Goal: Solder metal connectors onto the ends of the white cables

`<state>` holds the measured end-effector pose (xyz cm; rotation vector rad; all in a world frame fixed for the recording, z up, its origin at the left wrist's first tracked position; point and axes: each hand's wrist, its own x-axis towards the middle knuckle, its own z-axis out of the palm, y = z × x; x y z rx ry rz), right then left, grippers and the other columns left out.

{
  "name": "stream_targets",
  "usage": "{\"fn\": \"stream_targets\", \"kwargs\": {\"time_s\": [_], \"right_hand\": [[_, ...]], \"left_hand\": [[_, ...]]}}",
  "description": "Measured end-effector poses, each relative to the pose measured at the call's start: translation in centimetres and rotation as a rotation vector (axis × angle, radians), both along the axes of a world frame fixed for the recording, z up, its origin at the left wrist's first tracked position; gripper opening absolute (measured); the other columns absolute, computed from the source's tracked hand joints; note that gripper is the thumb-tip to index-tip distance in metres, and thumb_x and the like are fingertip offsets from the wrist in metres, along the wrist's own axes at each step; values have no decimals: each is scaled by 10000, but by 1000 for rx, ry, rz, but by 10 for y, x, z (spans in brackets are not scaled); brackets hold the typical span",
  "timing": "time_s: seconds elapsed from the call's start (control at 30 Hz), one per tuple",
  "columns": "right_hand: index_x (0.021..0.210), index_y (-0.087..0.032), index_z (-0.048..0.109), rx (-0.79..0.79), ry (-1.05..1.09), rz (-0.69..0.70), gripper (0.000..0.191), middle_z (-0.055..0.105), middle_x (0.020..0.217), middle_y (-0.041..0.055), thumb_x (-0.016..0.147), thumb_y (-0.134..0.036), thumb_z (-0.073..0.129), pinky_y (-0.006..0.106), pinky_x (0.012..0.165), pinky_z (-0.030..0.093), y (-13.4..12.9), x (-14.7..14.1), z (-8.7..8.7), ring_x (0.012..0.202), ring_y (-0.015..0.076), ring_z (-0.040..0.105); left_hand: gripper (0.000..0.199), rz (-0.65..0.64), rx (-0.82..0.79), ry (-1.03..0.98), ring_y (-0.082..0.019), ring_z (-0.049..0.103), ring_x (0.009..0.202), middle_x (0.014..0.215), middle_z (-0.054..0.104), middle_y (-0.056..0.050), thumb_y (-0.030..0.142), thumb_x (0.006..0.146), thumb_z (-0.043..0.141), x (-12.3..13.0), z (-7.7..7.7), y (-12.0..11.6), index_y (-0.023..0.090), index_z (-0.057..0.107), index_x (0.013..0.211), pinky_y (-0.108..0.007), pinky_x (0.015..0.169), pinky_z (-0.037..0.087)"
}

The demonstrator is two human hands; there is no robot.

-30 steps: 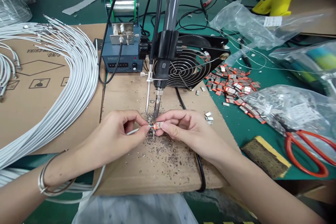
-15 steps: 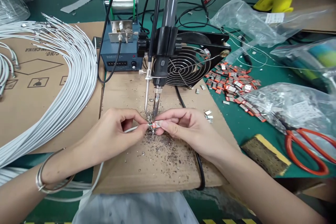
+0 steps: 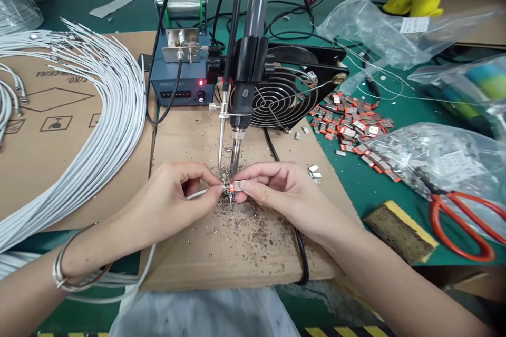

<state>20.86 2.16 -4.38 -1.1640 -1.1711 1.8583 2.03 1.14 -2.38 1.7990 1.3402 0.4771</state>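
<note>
My left hand [image 3: 190, 192] pinches the end of a white cable [image 3: 196, 194], whose thin wires meet a small USB connector [image 3: 237, 186]. That connector, metal with an orange-red part, is held between the thumb and fingers of my right hand [image 3: 272, 189]. Just above the joint stands the tip of a mounted soldering iron [image 3: 235, 158], with a bent solder feed tube [image 3: 221, 147] beside it. Whether the tip touches the wires is too small to tell. Solder crumbs lie on the cardboard [image 3: 190, 263] below my fingers.
Behind stand a blue solder feeder [image 3: 177, 84] with a solder reel [image 3: 184, 2] and a fan with a wire guard [image 3: 272, 100]. White cables [image 3: 122, 131] lie left. Rightward are loose USB connectors [image 3: 348, 121], plastic bags [image 3: 430, 158], a sponge [image 3: 399, 231] and red-handled scissors [image 3: 458, 226].
The red light on the blue solder feeder has turned bright. Both hands stay at the iron's tip, holding the cable and the connector with hardly any movement.
</note>
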Motion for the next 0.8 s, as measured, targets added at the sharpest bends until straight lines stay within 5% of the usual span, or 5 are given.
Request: {"fn": "stream_targets", "kwargs": {"time_s": [0.5,0.7,0.8], "right_hand": [[749,-138,674,55,-154,94,133,677,601,20,679,-252,679,172,496,401,-2,4,0,545,82,576],[782,-160,648,200,-201,139,120,652,639,24,744,-269,619,190,506,422,-33,14,10,571,100,566],[828,-188,639,307,-294,236,109,620,640,10,799,-265,568,197,505,427,-55,25,12,575,107,551]], "left_hand": [[196,-35,-65,43,-73,306,455,482,352,68,312,804,526,-1,-6,-5,186,668,753,-186,430,232],[231,-206,-252,63,-79,404,497,535,445,51,316,848,466,5,15,-27,176,645,806,-177,469,297],[207,-301,-198,55,-94,471,538,581,531,33,303,860,465,9,14,-50,198,643,842,-180,517,354]]}}
